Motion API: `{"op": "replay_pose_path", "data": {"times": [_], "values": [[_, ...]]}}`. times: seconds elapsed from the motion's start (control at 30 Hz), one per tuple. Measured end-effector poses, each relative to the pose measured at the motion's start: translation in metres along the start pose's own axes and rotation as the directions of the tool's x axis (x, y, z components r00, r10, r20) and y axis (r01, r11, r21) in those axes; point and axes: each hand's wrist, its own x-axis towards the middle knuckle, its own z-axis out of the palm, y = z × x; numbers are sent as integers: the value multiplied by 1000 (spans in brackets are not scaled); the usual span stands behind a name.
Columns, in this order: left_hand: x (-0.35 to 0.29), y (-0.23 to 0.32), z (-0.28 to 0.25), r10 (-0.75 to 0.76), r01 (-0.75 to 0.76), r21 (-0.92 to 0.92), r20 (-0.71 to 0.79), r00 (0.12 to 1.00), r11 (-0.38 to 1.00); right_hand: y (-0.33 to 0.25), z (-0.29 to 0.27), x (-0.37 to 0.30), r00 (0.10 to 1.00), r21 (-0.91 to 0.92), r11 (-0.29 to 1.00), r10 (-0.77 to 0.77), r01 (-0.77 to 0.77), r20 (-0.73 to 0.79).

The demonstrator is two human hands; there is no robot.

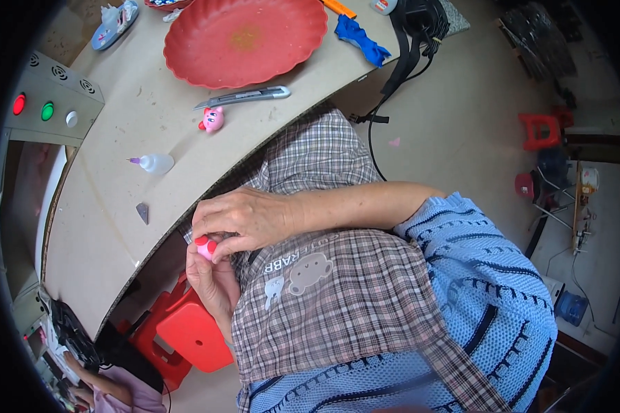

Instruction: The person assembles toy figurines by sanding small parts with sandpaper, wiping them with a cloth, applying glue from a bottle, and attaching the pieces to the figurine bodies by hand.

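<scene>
Resting in left hand (213, 275), pink figurine (205, 246), right hand (244, 219) above

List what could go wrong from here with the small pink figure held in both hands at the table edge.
1. The small pink figure is pinched between the right hand and left hand over the lap, off the table; a slip would likely drop it toward the red stool or the floor.
2. The utility knife lies close to the table edge, near a second pink figure; a reaching arm might knock it off.
3. The small glue bottle lies on its side and may leak.
</scene>
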Motion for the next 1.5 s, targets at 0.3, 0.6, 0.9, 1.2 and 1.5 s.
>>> {"op": "replay_pose_path", "data": {"times": [0.3,0.6,0.9,1.2,1.5], "values": [[2,-1,5,15,-15,95,0,1000,995,3,-3,-7,997,87,996,44,-38,-62],[4,-4,9,-4,3,64,17,1000,998,6,-5,-11,996,100,995,29,-20,-90],[2,-6,10,-26,26,50,-1,1000,998,4,-3,-10,996,117,990,87,-83,-31],[5,-3,15,-45,44,39,16,999,998,1,-7,-8,996,55,998,-1,6,-88],[3,-10,12,-82,82,16,-10,997,996,0,-11,-6,996,42,999,6,-3,-86]]}}
